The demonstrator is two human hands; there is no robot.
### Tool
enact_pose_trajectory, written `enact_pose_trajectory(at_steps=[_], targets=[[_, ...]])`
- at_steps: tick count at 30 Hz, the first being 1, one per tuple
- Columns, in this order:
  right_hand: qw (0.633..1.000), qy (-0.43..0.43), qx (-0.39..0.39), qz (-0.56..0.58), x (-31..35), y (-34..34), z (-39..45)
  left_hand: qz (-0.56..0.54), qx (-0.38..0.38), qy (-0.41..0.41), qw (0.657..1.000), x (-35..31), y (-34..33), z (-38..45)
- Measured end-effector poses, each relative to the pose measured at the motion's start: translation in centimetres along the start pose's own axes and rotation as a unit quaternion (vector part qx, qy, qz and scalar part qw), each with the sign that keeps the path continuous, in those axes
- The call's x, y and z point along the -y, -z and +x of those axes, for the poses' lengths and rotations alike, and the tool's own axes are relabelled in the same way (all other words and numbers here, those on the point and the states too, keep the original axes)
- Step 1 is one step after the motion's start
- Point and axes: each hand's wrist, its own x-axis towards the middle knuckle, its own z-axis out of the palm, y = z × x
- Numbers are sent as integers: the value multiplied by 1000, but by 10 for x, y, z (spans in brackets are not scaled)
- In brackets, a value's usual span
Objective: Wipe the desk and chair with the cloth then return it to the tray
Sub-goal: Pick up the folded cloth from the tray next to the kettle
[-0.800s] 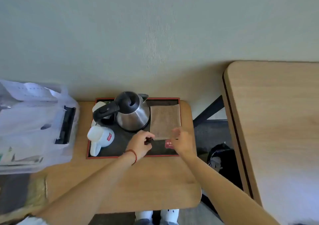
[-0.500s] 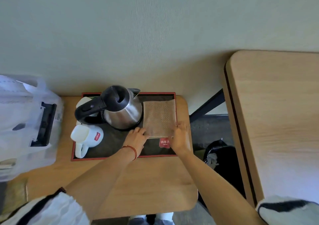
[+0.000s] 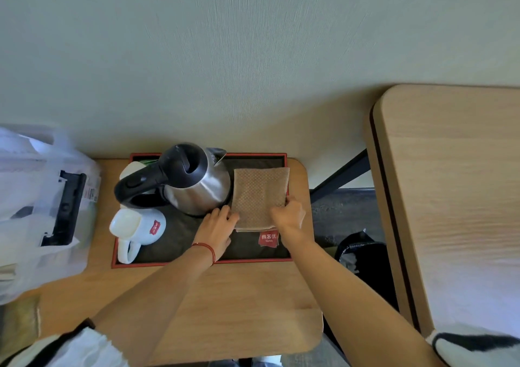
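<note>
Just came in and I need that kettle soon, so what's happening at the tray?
A person has both hands on a folded brown cloth lying in the black tray, right of the kettle. The left hand touches its left edge, the right hand its right edge. Two white mugs sit left.

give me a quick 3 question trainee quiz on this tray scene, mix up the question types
1. True or false: the folded brown waffle-weave cloth lies on the red-rimmed black tray.
2. Multiple choice: what stands directly left of the cloth? A) a glass bottle B) the stainless steel kettle with black handle C) a potted plant
3. Fill in: the red string bracelet is on the ___ wrist.

Key: 1 true; the left hand and right hand both touch the cloth's near edge. 2 B. 3 left.
</note>
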Motion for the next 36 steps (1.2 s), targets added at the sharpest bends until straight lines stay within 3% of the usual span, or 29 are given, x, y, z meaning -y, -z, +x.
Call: enact_pose_trajectory(at_steps=[4, 6, 9, 11, 12, 14, 15, 17, 18, 25, 27, 29, 31, 33, 36], targets=[[996, 62, 10, 66, 14, 12, -11, -60, 13, 25, 998, -1, 5, -6], [988, 139, 25, 61, 21, 26, -20, -213, -2, 40, 976, -4, 18, -10], [973, 217, 58, 45, 36, 49, -36, -436, -168, 51, 883, -9, 58, -15], [968, 233, 91, 38, 49, 66, -47, -519, -218, 46, 825, -8, 95, -14], [964, 239, 109, 47, 55, 74, -52, -575, -183, 38, 796, -7, 115, -13], [954, 250, 140, 92, 67, 91, -66, -677, -33, 26, 734, -3, 147, -13], [950, 246, 151, 123, 72, 98, -74, -691, 35, 12, 722, -2, 158, -14], [944, 224, 163, 177, 80, 112, -88, -655, 114, -15, 747, -2, 172, -20], [945, 215, 161, 188, 82, 118, -93, -634, 119, -18, 764, -2, 176, -26], [968, 164, 116, 151, 87, 157, -121, -605, 47, -18, 795, -8, 226, -69], [956, 129, 128, 229, 94, 178, -140, -637, 12, -11, 771, -18, 244, -83], [923, 94, 199, 315, 103, 205, -166, -698, 6, -9, 716, -33, 268, -101], [910, 105, 238, 321, 112, 233, -198, -732, 20, -8, 681, -51, 294, -123], [914, 137, 214, 315, 123, 258, -231, -744, 26, -17, 667, -73, 321, -143], [935, 198, 120, 268, 137, 303, -270, -760, -1, -37, 649, -113, 361, -169]])
